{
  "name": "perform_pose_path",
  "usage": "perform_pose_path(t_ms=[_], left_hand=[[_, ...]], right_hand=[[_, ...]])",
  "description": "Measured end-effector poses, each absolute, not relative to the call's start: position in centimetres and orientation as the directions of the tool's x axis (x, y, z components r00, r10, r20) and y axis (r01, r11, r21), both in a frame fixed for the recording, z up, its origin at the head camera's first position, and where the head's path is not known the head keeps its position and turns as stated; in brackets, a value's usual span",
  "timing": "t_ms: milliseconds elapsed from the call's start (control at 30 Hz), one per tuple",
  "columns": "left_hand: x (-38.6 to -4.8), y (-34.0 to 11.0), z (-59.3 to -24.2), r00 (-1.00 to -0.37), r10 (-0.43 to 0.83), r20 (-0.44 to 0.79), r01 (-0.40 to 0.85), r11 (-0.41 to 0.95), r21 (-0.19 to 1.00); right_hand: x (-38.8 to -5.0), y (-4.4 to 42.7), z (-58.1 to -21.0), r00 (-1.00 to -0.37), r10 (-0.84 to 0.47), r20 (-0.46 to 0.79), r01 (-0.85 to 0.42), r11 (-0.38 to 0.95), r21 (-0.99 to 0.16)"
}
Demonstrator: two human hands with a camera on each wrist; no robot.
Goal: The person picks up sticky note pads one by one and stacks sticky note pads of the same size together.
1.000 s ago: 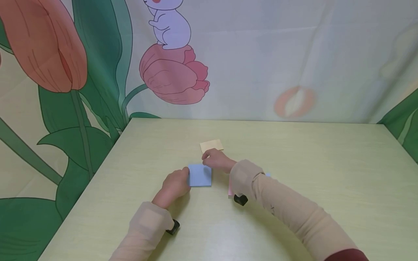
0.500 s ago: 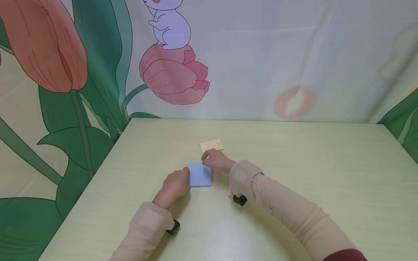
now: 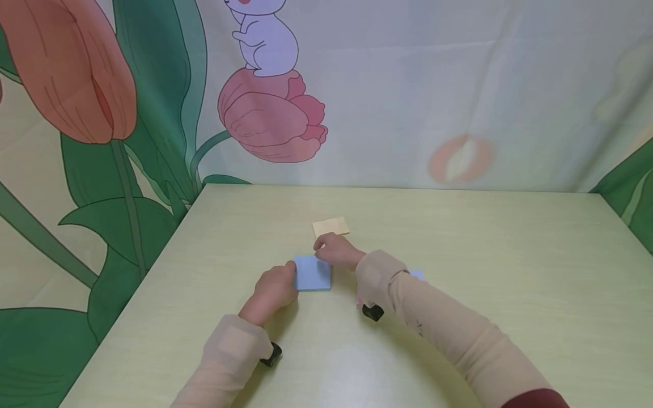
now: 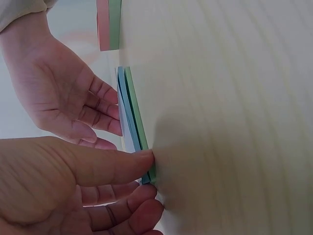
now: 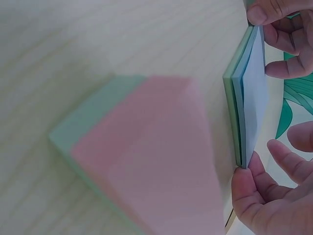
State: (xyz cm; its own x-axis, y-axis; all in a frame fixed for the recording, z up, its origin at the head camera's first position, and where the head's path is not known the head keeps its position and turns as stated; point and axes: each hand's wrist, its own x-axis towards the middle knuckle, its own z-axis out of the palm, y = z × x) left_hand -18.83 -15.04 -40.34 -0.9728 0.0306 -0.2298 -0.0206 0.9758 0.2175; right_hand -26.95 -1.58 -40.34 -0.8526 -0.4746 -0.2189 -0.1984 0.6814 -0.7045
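My left hand (image 3: 276,288) pinches the left edge of a square sticky note stack (image 3: 313,274), blue on top. In the left wrist view the left thumb (image 4: 117,166) lies along the stack's side, with green paper beneath the blue layers. My right hand (image 3: 338,250) is at the far edge of this stack, fingers loosely bent. In the right wrist view two right fingertips (image 5: 243,182) touch one end of the stack, while the thumb and another finger stay apart from it. The layers show thin gaps along their edges.
A pale yellow paper pad (image 3: 331,226) lies just beyond my right hand. A pink-and-green sticky note stack (image 5: 161,147) sits under my right wrist, mostly hidden by the sleeve from above. A blue corner (image 3: 416,275) shows past the sleeve. A printed curtain (image 3: 388,113) hangs behind the table.
My right wrist and forearm have shifted slightly left, showing more of the blue corner and less of the pink paper. The left hand and the blue-topped stack are almost still.
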Motion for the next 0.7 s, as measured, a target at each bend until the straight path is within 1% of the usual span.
perform_pose_path(t_ms=[367,700], left_hand=[[-18.86,-15.01,-40.31,-0.969,0.025,-0.245,-0.032,0.974,0.226],[-18.91,-15.39,-40.54,-0.976,0.001,-0.219,-0.054,0.967,0.247]], right_hand=[[-26.92,-1.57,-40.41,-0.853,-0.468,-0.232,-0.180,0.680,-0.710],[-26.95,-1.66,-40.53,-0.858,-0.460,-0.229,-0.187,0.695,-0.694]])
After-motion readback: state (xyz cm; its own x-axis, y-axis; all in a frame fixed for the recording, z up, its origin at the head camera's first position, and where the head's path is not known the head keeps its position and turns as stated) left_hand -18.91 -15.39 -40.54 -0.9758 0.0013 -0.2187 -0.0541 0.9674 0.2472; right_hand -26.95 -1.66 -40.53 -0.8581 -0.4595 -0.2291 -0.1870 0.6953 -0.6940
